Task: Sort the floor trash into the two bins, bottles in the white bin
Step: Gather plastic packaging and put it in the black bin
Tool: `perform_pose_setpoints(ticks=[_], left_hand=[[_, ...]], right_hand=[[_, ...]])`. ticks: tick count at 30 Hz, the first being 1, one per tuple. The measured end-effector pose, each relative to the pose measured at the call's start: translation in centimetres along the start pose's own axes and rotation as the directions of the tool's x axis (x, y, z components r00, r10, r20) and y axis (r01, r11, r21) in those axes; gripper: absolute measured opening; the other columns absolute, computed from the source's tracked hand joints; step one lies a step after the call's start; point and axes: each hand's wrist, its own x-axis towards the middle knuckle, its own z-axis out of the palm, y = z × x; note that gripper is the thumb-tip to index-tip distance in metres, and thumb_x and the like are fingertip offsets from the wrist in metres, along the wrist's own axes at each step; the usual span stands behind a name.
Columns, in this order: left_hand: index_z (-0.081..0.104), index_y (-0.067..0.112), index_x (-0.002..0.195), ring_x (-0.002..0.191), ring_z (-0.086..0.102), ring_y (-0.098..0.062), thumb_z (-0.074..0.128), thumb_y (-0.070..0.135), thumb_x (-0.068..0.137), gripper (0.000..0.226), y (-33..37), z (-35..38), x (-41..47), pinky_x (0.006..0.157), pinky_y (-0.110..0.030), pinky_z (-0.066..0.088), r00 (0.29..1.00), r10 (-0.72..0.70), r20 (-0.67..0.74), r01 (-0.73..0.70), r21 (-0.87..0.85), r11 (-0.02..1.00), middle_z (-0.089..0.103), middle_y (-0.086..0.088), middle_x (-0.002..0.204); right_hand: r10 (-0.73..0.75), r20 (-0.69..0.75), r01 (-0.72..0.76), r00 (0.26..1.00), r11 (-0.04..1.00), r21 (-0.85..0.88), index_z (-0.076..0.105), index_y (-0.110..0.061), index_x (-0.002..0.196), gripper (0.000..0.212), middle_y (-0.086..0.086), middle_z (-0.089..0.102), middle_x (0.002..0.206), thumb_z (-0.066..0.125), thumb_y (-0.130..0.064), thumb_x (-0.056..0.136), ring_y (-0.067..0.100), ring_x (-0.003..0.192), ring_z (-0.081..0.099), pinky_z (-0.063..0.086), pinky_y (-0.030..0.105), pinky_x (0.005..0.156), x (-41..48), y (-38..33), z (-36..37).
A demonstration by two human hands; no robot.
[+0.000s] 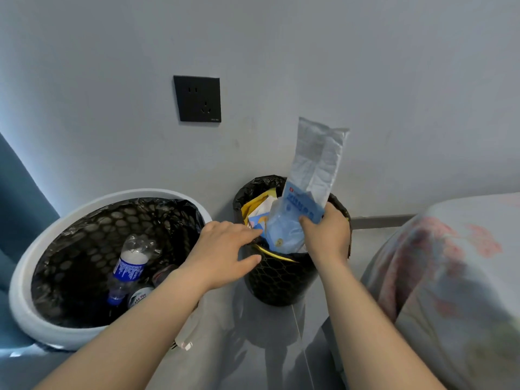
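**A:** What is the right hand (326,235) doing?

**B:** It is gripping a long, crinkled plastic wrapper, blue below and clear white above (309,175). The fingers and thumb are curling round its lower part. The wrapper is standing upright, with its bottom end sitting in the mouth of the small black mesh bin with a black liner (278,280) and its top rising well above the rim.

**A:** And the left hand (222,249)?

**B:** It is reaching across to the same bin. Its fingers are lying fairly straight, with the tips touching the near rim, and the thumb is stretching out against the outside of the mesh. It is not holding anything.

**A:** What else is sitting in that black bin?

**B:** Yellow paper packaging (253,204) and some white and light blue scraps are crowding in just beside the wrapper.

**A:** Where are the bottles lying?

**B:** In the large round white bin lined with a black bag (25,299), which is standing to the left of the black one. A clear crushed plastic bottle with a blue label (129,266) is lying at the bottom. Other containers are lying next to it, though the left forearm is partly hiding them.

**A:** What is surrounding the bins?

**B:** Both are standing on a pale floor (253,347) against a grey wall carrying a black square socket (197,99). Floral bedding (450,277) is filling the right side, and blue fabric (19,192) is hanging at the left edge.
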Motion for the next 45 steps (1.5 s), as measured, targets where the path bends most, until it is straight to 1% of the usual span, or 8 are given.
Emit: perform_pose_setpoints(ticks=[9, 16, 21, 24, 29, 36, 39, 45], left_hand=[[0.066, 0.038, 0.113, 0.114, 0.049, 0.003, 0.022, 0.064, 0.071, 0.066, -0.1, 0.1, 0.0, 0.110, -0.030, 0.018, 0.998, 0.015, -0.060, -0.024, -0.143, 0.989, 0.058, 0.023, 0.118], [0.067, 0.025, 0.087, 0.085, 0.059, -0.010, 0.075, 0.038, 0.074, 0.020, 0.0, -0.2, 0.0, 0.088, -0.027, 0.043, 0.989, -0.062, -0.134, 0.030, -0.233, 0.972, 0.062, 0.012, 0.087], [0.059, 0.028, 0.097, 0.080, 0.058, -0.012, 0.077, 0.039, 0.072, 0.033, 0.4, -0.4, 0.1, 0.089, -0.033, 0.045, 0.988, -0.106, -0.117, 0.078, -0.220, 0.972, 0.059, 0.013, 0.083], [0.055, 0.036, 0.127, 0.101, 0.052, -0.016, 0.065, 0.052, 0.081, 0.050, 0.7, -0.6, 0.8, 0.099, -0.033, 0.034, 0.994, -0.092, -0.062, 0.089, -0.048, 0.995, 0.051, 0.006, 0.108], [0.077, 0.029, 0.086, 0.093, 0.053, -0.014, 0.068, 0.033, 0.083, 0.010, 0.8, -0.7, 1.6, 0.089, -0.036, 0.041, 0.992, -0.046, -0.119, 0.023, -0.181, 0.983, 0.056, 0.009, 0.091], [0.075, 0.025, 0.077, 0.102, 0.055, -0.009, 0.065, 0.031, 0.081, 0.012, -1.6, -0.7, -0.4, 0.094, -0.031, 0.041, 0.977, 0.194, -0.093, -0.208, -0.184, 0.961, 0.068, 0.017, 0.103], [0.075, 0.029, 0.081, 0.110, 0.053, -0.007, 0.067, 0.034, 0.083, 0.010, -1.3, -0.7, -0.3, 0.103, -0.036, 0.037, 0.985, 0.154, -0.076, -0.164, -0.158, 0.974, 0.066, 0.020, 0.113], [0.074, 0.035, 0.087, 0.117, 0.047, -0.002, 0.061, 0.052, 0.084, 0.021, -1.1, -0.6, -0.3, 0.106, -0.033, 0.029, 0.990, 0.135, -0.034, -0.137, -0.070, 0.988, 0.060, 0.024, 0.122]], right_hand=[[0.053, 0.059, -0.020, 0.997, 0.887, -0.461, 0.059, -0.017, 0.109, 0.018, 0.005, 0.066, 0.105, 0.053, -0.017, 0.092, 0.027, 0.096, 0.061, 0.040, 0.028, 0.068, -0.3, 2.6, 1.7], [0.046, 0.071, -0.033, 0.996, 0.982, -0.185, 0.051, -0.005, 0.117, 0.033, 0.013, 0.062, 0.115, 0.060, -0.016, 0.087, 0.033, 0.103, 0.059, 0.049, 0.034, 0.075, 1.0, 2.1, 0.7], [0.125, -0.009, -0.123, 0.992, 0.988, 0.097, 0.055, -0.007, 0.112, 0.028, 0.010, 0.062, 0.104, 0.058, -0.014, 0.085, 0.034, 0.095, 0.064, 0.056, 0.047, 0.078, 1.1, 1.4, 0.4], [0.090, 0.003, -0.090, 0.996, 0.995, 0.045, 0.057, -0.007, 0.112, 0.028, 0.011, 0.064, 0.107, 0.058, -0.014, 0.085, 0.031, 0.094, 0.064, 0.055, 0.040, 0.076, 1.2, 1.1, 0.2], [0.076, 0.067, -0.076, 0.995, 0.997, -0.007, 0.055, -0.005, 0.113, 0.028, 0.013, 0.064, 0.111, 0.057, -0.013, 0.086, 0.031, 0.098, 0.062, 0.055, 0.043, 0.080, 1.1, 1.7, 0.6], [-0.182, -0.095, 0.162, 0.979, 0.969, -0.188, 0.043, -0.008, 0.111, 0.027, 0.011, 0.061, 0.094, 0.056, -0.008, 0.087, 0.034, 0.085, 0.060, 0.047, 0.039, 0.065, 1.1, 1.7, 1.3], [-0.292, 0.070, 0.298, 0.954, 0.883, -0.362, 0.064, -0.023, 0.111, 0.035, 0.000, 0.065, 0.103, 0.050, -0.005, 0.085, 0.026, 0.097, 0.061, 0.040, 0.031, 0.069, 0.7, 2.3, 2.1], [0.154, 0.537, 0.224, 0.829, 0.790, -0.571, 0.063, -0.018, 0.086, 0.023, 0.001, 0.058, 0.079, 0.068, -0.040, 0.082, 0.022, 0.080, 0.057, 0.039, 0.027, 0.058, 2.0, 2.5, 2.0]])
